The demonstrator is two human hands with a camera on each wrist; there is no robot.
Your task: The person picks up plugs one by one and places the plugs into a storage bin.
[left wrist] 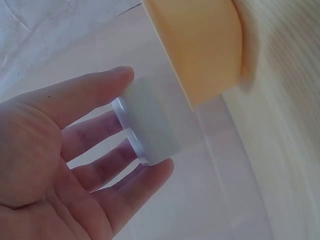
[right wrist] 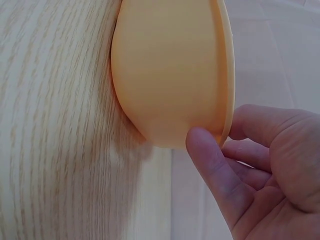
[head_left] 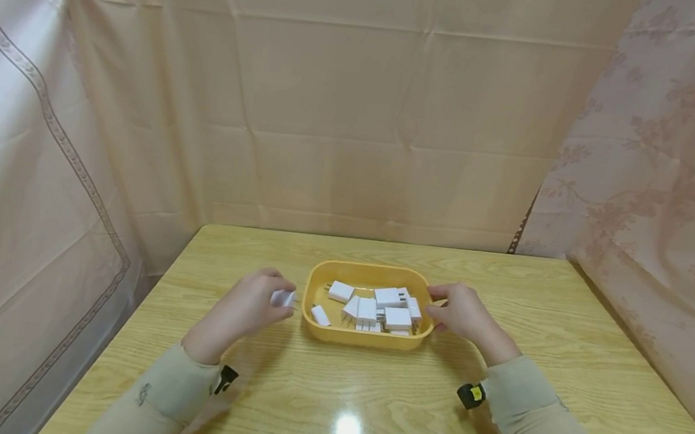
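A yellow tray (head_left: 364, 339) stands on the table with several white charger plugs (head_left: 367, 310) lying loose in it. Just left of the tray, my left hand (head_left: 253, 305) pinches one white charger plug (left wrist: 147, 120) between thumb and fingers, its prongs pointing toward the tray in the head view. At the opposite end, my right hand (head_left: 461, 315) grips the tray's rim, thumb on the outer wall (right wrist: 170, 75) and fingers over the edge. What the right fingertips touch inside the rim is partly hidden.
The wooden table (head_left: 282, 390) reaches out on both sides of the tray. A beige cloth (head_left: 357, 107) hangs behind its far edge, with patterned cloth at the sides. A black strap with a yellow patch (head_left: 477, 394) is at the right wrist.
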